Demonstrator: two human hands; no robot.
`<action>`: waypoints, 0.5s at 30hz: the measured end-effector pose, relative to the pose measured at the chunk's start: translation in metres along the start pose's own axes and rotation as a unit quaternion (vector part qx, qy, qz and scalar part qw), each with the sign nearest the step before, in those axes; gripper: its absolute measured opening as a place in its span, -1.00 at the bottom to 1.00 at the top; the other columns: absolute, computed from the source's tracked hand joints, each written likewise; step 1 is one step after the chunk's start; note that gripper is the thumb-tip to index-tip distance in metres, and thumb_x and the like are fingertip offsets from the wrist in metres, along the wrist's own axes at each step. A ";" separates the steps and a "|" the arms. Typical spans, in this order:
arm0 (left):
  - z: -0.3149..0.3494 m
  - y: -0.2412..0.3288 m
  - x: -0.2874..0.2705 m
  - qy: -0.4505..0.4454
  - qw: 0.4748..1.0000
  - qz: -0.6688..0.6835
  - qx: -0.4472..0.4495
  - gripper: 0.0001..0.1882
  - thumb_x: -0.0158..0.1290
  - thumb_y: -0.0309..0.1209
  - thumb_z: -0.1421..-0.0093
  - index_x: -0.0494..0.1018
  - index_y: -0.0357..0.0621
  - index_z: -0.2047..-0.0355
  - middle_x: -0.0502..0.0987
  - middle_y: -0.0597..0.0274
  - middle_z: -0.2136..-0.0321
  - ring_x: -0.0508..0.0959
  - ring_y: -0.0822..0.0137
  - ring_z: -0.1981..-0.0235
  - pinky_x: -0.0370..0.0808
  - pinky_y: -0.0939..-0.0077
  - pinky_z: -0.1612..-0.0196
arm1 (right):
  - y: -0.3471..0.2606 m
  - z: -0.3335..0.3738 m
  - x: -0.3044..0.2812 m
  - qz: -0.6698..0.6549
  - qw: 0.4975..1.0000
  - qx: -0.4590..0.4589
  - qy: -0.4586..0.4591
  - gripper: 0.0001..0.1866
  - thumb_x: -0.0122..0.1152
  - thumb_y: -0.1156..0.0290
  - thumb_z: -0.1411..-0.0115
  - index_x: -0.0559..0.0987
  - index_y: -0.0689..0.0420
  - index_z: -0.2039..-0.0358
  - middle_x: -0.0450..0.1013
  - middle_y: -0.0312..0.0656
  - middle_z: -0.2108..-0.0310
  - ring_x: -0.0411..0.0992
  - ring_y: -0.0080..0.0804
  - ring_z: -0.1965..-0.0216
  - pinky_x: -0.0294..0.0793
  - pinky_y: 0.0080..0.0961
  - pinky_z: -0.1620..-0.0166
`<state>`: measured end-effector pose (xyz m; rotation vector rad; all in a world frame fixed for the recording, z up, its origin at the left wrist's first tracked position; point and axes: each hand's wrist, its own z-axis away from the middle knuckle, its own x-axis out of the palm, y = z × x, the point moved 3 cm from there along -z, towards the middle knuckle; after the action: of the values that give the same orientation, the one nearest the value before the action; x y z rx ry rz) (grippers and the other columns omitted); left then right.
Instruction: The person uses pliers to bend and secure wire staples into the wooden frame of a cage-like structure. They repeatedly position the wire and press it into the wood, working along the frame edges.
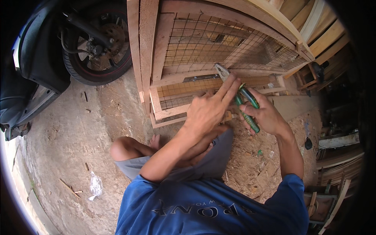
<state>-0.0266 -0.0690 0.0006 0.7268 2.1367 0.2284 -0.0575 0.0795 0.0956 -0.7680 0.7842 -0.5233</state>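
Head view: the right hand (pixel 264 115) is wrapped around the green-handled pliers (pixel 246 117), its thumb laid across the handles, which stand apart in a V. The pliers slant up and to the left, so their metal nose shows in front of the wooden frame (pixel 145 51) and its wire mesh (pixel 188 43); whether the nose touches either, I cannot tell. The left hand (pixel 206 111) is back-up, 2 fingers reaching over the neck of the pliers — its thumb is hidden, so I cannot tell whether it pinches anything.

The person sits with legs folded on the concrete floor (pixel 117 103), in a blue shirt (pixel 188 207) and grey shorts (pixel 219 156). Wood shavings (pixel 254 176) cover the ground at the right. A motorbike wheel (pixel 72 68) stands left of the frame, and 1 crumpled piece of clear plastic (pixel 95 185) lies at the lower left, near a thin stick (pixel 69 188).
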 end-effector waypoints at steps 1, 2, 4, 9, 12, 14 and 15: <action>0.000 0.000 0.000 0.002 1.000 0.002 0.000 -0.16 0.17 -0.47 -0.02 0.19 0.04 -0.37 0.24 0.30 -0.39 0.63 0.22 0.40 0.62 0.40 0.49 | -0.001 0.000 0.000 0.004 1.000 0.005 0.003 -0.66 0.02 0.50 -0.36 0.29 0.30 -0.11 0.41 -0.19 0.49 0.39 -0.50 0.67 0.37 -0.49 0.64; 0.001 0.000 0.000 0.004 1.000 0.002 -0.001 -0.16 0.16 -0.48 -0.03 0.20 0.04 -0.37 0.24 0.30 -0.39 0.63 0.22 0.40 0.62 0.40 0.49 | -0.002 0.001 0.001 0.007 1.000 0.007 0.004 -0.67 0.02 0.51 -0.37 0.30 0.30 -0.11 0.41 -0.20 0.50 0.39 -0.50 0.67 0.37 -0.48 0.64; 0.001 -0.001 0.000 0.013 1.000 0.007 0.000 -0.17 0.16 -0.49 -0.03 0.20 0.03 -0.37 0.24 0.30 -0.39 0.64 0.22 0.39 0.62 0.40 0.48 | -0.004 0.000 0.002 0.037 0.999 0.004 0.004 -0.67 0.01 0.52 -0.37 0.30 0.30 -0.10 0.41 -0.21 0.50 0.39 -0.50 0.67 0.38 -0.48 0.64; 0.002 0.000 -0.002 0.002 1.000 0.022 -0.002 -0.18 0.16 -0.49 -0.05 0.21 0.01 -0.37 0.22 0.27 -0.40 0.67 0.19 0.34 0.64 0.38 0.43 | -0.006 0.007 0.005 0.061 0.998 0.004 0.034 -0.64 0.03 0.51 -0.37 0.30 0.26 -0.15 0.42 -0.18 0.46 0.41 -0.48 0.65 0.40 -0.50 0.63; 0.002 0.000 -0.004 0.016 0.999 0.042 0.003 -0.15 0.18 -0.49 -0.03 0.19 0.00 -0.38 0.20 0.23 -0.42 0.67 0.18 0.30 0.64 0.38 0.40 | -0.008 0.011 0.009 0.020 0.999 -0.012 0.045 -0.59 0.06 0.50 -0.37 0.28 0.22 -0.19 0.43 -0.17 0.45 0.42 -0.47 0.65 0.41 -0.50 0.64; 0.003 0.001 -0.006 0.033 0.998 0.042 0.020 -0.12 0.19 -0.48 -0.01 0.18 0.00 -0.39 0.18 0.23 -0.42 0.66 0.18 0.27 0.64 0.38 0.40 | -0.007 0.019 0.009 -0.007 0.998 -0.006 0.058 -0.62 0.05 0.49 -0.37 0.31 0.23 -0.17 0.42 -0.20 0.44 0.44 -0.48 0.61 0.41 -0.49 0.61; 0.003 0.002 -0.007 0.033 0.999 0.033 0.025 -0.11 0.20 -0.48 0.00 0.18 0.00 -0.39 0.17 0.22 -0.43 0.66 0.18 0.26 0.64 0.38 0.40 | -0.006 0.020 0.010 0.009 0.998 -0.008 0.061 -0.60 0.05 0.50 -0.38 0.29 0.22 -0.19 0.43 -0.18 0.43 0.43 -0.48 0.62 0.41 -0.50 0.63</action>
<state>-0.0203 -0.0717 0.0037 0.8305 2.1886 0.2378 -0.0369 0.0770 0.1055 -0.7476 0.9081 -0.5517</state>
